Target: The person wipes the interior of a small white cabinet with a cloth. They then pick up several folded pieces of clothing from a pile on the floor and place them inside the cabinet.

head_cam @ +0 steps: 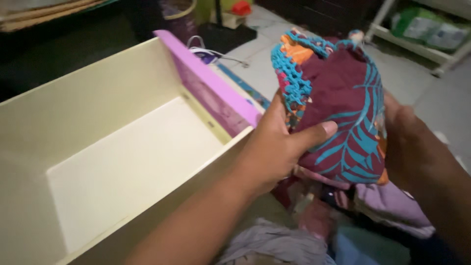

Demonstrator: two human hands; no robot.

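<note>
Two hands, the left hand (pixel 279 142) with thumb pressed across the front and the right hand (pixel 409 142) cupping the far side, clasp a folded maroon leaf-print cloth (pixel 338 108) right of the open cream drawer (pixel 122 162); loosening could unfold it.

The folded garment (pixel 343 108) is soft matt printed cloth with rough crochet trim (pixel 294 81); the drawer (pixel 113 147) looks smooth matt plastic.

Counted by kind.
Two hands: left hand (pixel 274 147), right hand (pixel 412 147); one folded maroon cloth (pixel 343 98) with teal leaf print; one open cream drawer (pixel 93 93) with purple front; one white rack (pixel 417 46); one purple basket (pixel 179 14).
</note>
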